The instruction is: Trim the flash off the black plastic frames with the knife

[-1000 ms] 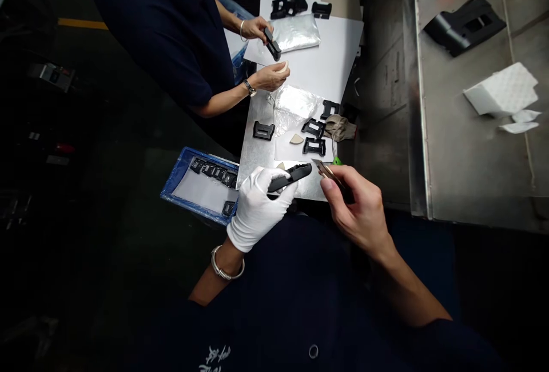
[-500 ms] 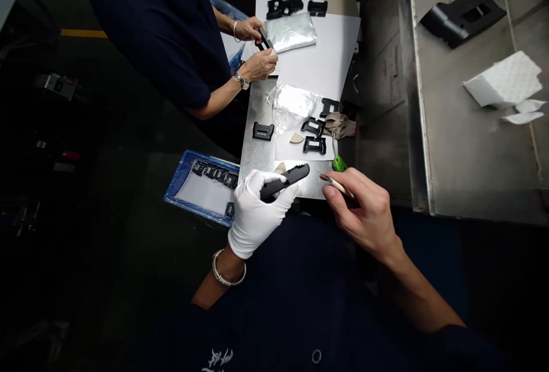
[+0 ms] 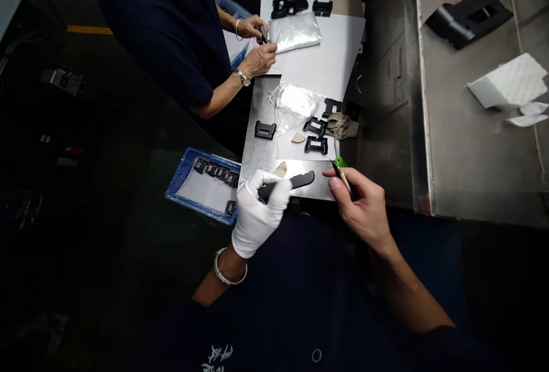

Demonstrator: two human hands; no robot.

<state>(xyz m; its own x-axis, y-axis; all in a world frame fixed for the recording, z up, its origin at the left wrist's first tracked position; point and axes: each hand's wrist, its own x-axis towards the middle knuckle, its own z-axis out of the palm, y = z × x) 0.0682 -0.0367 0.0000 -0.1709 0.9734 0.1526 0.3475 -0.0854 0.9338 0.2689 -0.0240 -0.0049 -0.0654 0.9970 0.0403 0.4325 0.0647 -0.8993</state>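
My left hand, in a white glove, is closed around a black plastic part seen edge-on. Bare, my right hand pinches a thin knife with a pale handle, its dark tip pointing up and away from the part. Beyond my hands, black frame-shaped parts lie on white paper at the near end of the metal table. A beige scrap rests just past my left hand. Near the knife tip is a green-handled tool, beside a crumpled grey glove.
Across the table's left side, a person's hands hold another black part. A blue tray with several black parts sits lower left. Clear plastic bags lie on the paper. At right, a metal surface bears a larger black part.
The black part in my left hand has turned to a flatter, narrower view. My right hand has tilted the knife more upright. The other person's hands have shifted slightly around their part.
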